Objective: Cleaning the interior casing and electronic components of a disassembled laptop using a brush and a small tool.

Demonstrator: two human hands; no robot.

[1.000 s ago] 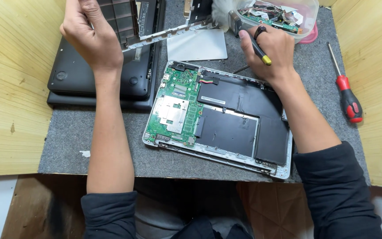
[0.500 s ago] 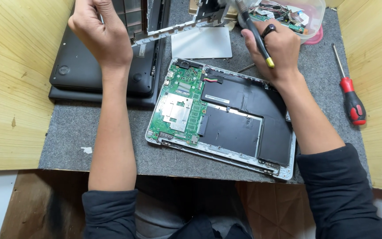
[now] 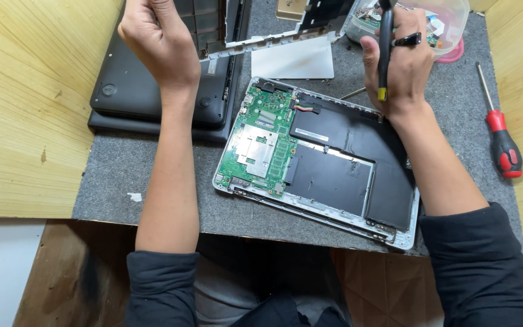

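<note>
Nearest the viewer, an opened laptop base [image 3: 319, 163] is seen lying on the grey surface [image 3: 116, 188], its long axis running slantwise from upper left to lower right, with the green circuit board [image 3: 258, 145] at its left end and the black battery packs [image 3: 346, 163] to the right. Both forearms are stretched over it, the right one crossing the base's right part, the left one passing just beside its left edge.

Farther off, a silver keyboard frame [image 3: 273, 42] is held up between the two hands, its long axis running roughly left to right with the right end higher; it lies beyond the base, toward the far edge. The left hand [image 3: 158, 45] is clenched around the frame's left end. The right hand [image 3: 398, 63] is closed on a black screwdriver [image 3: 385, 51] with a yellow tip, held upright; whether it also touches the frame's right end cannot be told. The left hand is the one clearly on the frame.

Under the frame, a closed black laptop [image 3: 134, 97] rests to the left. Farthest, a clear plastic tub [image 3: 449, 21] of parts is placed, and a red-handled screwdriver [image 3: 500, 142] lies well apart at the right.
</note>
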